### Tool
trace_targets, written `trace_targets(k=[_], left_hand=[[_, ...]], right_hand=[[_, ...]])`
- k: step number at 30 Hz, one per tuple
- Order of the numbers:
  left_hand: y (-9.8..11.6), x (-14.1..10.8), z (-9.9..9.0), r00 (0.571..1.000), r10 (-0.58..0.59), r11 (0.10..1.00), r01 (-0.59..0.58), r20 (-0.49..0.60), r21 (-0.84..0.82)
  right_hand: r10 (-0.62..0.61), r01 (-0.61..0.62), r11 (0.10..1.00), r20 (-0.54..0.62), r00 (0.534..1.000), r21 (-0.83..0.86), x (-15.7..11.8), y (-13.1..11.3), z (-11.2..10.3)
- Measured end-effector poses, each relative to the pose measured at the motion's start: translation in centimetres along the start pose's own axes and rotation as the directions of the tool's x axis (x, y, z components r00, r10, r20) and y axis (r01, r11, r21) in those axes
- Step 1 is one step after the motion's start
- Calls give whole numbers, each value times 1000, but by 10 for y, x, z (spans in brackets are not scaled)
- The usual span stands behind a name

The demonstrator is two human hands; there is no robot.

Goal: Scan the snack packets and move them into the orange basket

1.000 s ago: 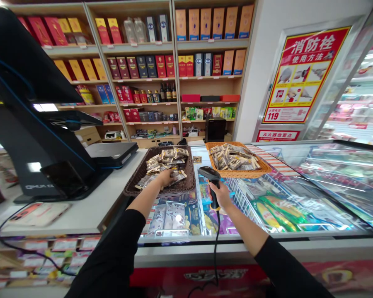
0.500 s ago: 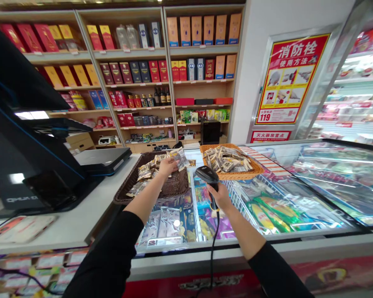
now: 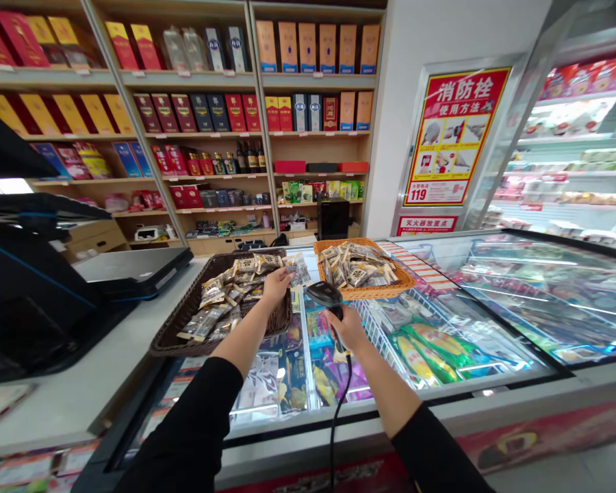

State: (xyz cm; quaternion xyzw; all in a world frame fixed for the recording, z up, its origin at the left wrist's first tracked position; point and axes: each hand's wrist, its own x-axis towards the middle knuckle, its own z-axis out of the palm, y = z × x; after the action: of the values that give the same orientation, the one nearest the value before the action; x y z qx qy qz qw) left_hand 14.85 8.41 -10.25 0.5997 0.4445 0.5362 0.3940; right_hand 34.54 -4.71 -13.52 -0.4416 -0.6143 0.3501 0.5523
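Note:
My left hand (image 3: 277, 286) is closed on a small clear snack packet (image 3: 300, 270), held at the right edge of a dark brown wicker basket (image 3: 172, 329). Similar packets (image 3: 246, 274) with pale printed labels lie piled in that basket. My right hand (image 3: 350, 330) grips a black handheld barcode scanner (image 3: 325, 294) by its handle, with the cable (image 3: 337, 418) hanging down. The scanner's head is just right of the held packet, apart from it. Behind the scanner sits an orange wicker basket (image 3: 390, 291) with more such packets (image 3: 356, 263).
Both baskets rest on a glass-topped freezer (image 3: 493, 373) with bagged goods inside. On the left counter (image 3: 77, 397) stand a dark checkout machine (image 3: 41, 287) and a flat scale (image 3: 138, 263). Shelves (image 3: 195, 140) of boxes and a red poster (image 3: 452, 137) are behind.
The view has swung right, so the surroundings sit further left. My left hand has brought the packet rightward relative to the brown basket, closer to the scanner. My right hand still grips the scanner.

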Motion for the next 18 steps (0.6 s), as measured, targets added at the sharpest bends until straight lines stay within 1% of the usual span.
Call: trace_targets(k=[5, 10, 13, 16, 18], left_hand=[[0, -1, 2, 1000, 3, 999, -3, -1, 40], [-2, 0, 0, 1000, 9, 1000, -9, -14, -6], [-3, 1, 0, 1000, 7, 1000, -7, -23, -12], [-3, -1, 0, 999, 8, 1000, -8, -33, -4], [2, -3, 1, 999, 14, 1000, -13, -45, 7]], right_hand=[[-1, 1, 999, 16, 1000, -35, 0, -1, -2], [-3, 5, 1000, 47, 999, -28, 0, -2, -3], [2, -1, 1000, 45, 999, -26, 0, -2, -4], [2, -1, 1000, 24, 1000, -15, -1, -1, -3], [14, -13, 999, -31, 999, 36, 0, 0, -2]])
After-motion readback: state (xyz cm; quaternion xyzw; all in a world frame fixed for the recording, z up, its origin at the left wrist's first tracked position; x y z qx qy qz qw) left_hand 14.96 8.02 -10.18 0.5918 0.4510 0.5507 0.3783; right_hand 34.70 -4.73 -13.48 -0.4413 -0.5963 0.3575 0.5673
